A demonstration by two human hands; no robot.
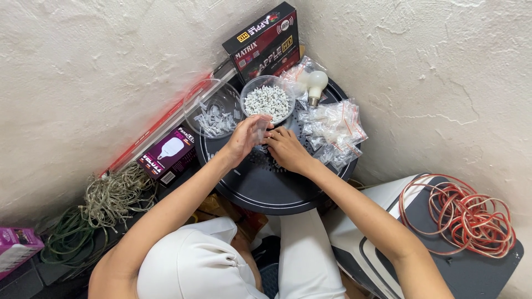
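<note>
My left hand (245, 138) holds a small clear plastic bag (260, 128) upright over a round black table (260, 185). My right hand (285, 148) rests fingers down on the table right beside the bag, fingertips bunched near its opening; I cannot tell if it pinches anything. Just behind the hands stands a clear bowl (268, 100) full of small white cable clips. To its left a second clear bowl (212, 108) contains several small empty bags. A heap of filled, sealed small bags (334, 130) lies to the right of my right hand.
A white light bulb (316, 84) and a black and red box (264, 40) stand at the table's back against the wall corner. A purple bulb box (167, 155) and tangled pale cord (113, 196) lie left. Coiled red and white wire (464, 215) sits on a grey case, right.
</note>
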